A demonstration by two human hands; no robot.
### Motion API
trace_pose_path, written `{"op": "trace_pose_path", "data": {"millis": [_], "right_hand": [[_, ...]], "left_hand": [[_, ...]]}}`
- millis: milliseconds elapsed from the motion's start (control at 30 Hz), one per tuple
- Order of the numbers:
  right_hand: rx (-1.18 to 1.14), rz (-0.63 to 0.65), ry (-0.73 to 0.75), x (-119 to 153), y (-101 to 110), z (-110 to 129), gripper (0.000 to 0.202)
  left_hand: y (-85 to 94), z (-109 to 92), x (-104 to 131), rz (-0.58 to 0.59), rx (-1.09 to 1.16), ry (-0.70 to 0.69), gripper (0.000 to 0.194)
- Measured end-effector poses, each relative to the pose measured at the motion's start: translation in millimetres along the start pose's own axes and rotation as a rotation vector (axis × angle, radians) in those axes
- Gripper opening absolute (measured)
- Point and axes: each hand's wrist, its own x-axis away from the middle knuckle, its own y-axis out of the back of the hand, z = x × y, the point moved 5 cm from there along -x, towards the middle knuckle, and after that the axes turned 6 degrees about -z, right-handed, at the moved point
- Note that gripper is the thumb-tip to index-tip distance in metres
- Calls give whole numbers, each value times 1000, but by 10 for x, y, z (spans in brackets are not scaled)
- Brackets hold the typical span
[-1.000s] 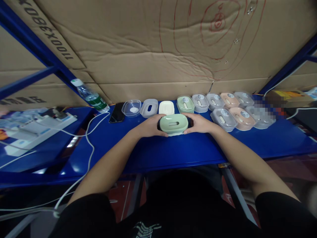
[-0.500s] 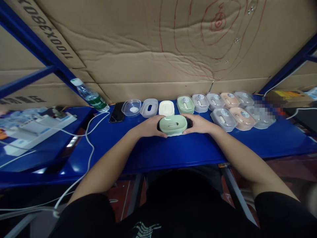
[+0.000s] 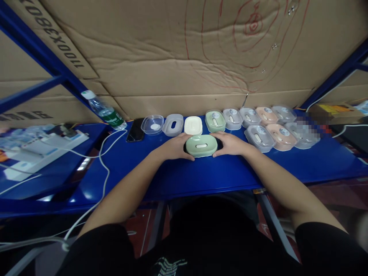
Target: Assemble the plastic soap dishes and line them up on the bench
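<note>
A green oval soap box without a clear lid is held level between my two hands, low over the blue table. A cream strip shows in the slot in its top. My left hand grips the left end and my right hand the right end, thumbs at the near side. Behind the box stand a cream tray, a grey slotted tray and a clear lid with a round white label.
Several lidded boxes in green, grey and peach, among them a green one, stand at the right. At the left lie a phone, a leaning water bottle and a white cable. A cardboard wall backs the table.
The green box has tipped slightly, so more of the cream strip shows in its slot. My hands keep hold of both ends, almost in place.
</note>
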Motion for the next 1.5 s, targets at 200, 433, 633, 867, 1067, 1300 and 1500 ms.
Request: {"op": "trace_pose_path", "data": {"millis": [200, 433, 633, 867, 1067, 1300, 1500], "right_hand": [[-1, 14, 0, 10, 6, 7, 109], [0, 27, -7, 7, 11, 38, 103], [-11, 17, 3, 13, 20, 37, 100], [-12, 39, -18, 11, 46, 69, 100], [-40, 65, -2, 16, 69, 118, 99], [-46, 66, 3, 18, 73, 135, 99], [-37, 66, 18, 20, 75, 136, 99]], "left_hand": [[-20, 49, 1, -3, -32, -12, 111], [133, 124, 9, -90, -78, -55, 109], [802, 425, 163, -651, -235, 86, 46], [975, 1004, 287, -500, -512, 400, 34], [947, 1062, 270, -404, -557, 494, 29], [1019, 1112, 301, -614, -388, 597, 19], [1081, 1035, 342, -883, -250, 504, 20]]}}
